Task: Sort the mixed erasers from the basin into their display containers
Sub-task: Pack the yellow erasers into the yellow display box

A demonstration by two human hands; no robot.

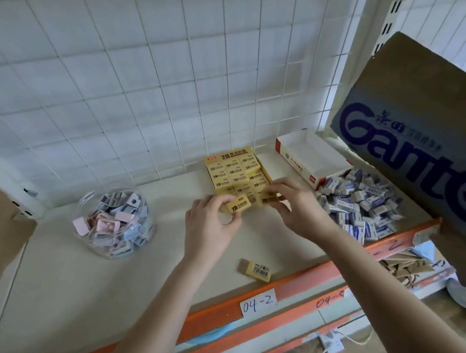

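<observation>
I note left hand (210, 226) fingers pinching a yellow rectangular sleeved eraser (236, 205), long axis crosswise, just short of the yellow cardboard display box (229, 157); right hand (296, 210) fingers pinch another.

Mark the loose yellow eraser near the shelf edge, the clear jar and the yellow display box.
loose yellow eraser (257, 270): head view, its barcoded top face.
clear jar (87, 201): head view, bare upper-left glass wall.
yellow display box (228, 156): head view, printed back flap.

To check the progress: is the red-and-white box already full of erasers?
No, the red-and-white box shows a bare white bottom, and the blue-and-white erasers lie in a loose pile beside it.
</observation>
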